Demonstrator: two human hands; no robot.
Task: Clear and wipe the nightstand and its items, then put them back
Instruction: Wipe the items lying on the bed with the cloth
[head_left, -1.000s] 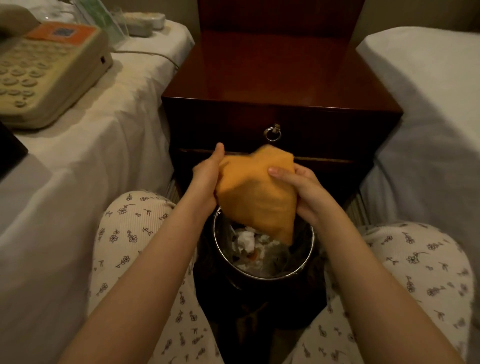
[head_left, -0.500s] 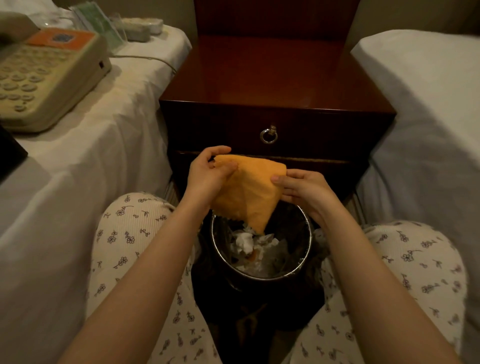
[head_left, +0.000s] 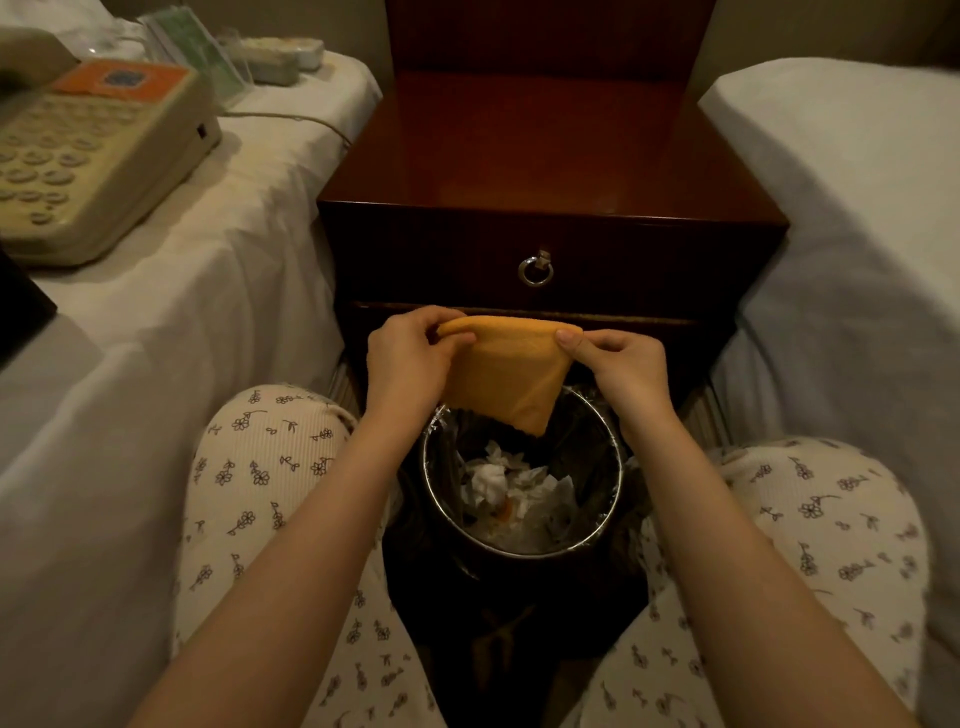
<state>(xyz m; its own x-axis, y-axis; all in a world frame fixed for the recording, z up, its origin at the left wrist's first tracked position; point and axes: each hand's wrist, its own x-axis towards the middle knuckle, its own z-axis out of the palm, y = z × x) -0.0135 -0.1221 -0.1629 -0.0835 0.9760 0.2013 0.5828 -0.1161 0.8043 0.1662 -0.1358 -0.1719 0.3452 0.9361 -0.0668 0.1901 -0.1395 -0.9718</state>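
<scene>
An orange cloth (head_left: 511, 371) hangs folded between both hands, just above a round metal bin (head_left: 615, 467) that holds crumpled white tissues. My left hand (head_left: 408, 358) pinches the cloth's upper left corner and my right hand (head_left: 621, 364) pinches its upper right corner. Behind them stands the dark wooden nightstand (head_left: 545, 156), its top bare, with a ring pull (head_left: 536, 269) on the drawer. A beige telephone (head_left: 88, 156) lies on the left bed, with a green packet (head_left: 195, 49) and a white remote-like item (head_left: 275, 60) further back.
White beds flank the nightstand, the left bed (head_left: 171, 312) and the right bed (head_left: 857, 234). A phone cord (head_left: 301, 120) runs across the left bed toward the nightstand. A dark object (head_left: 21, 306) sits at the left edge. My knees in floral trousers frame the bin.
Both hands spread apart and lowered slightly, stretching the cloth's top edge out flat over the bin. The view tilted down a little.
</scene>
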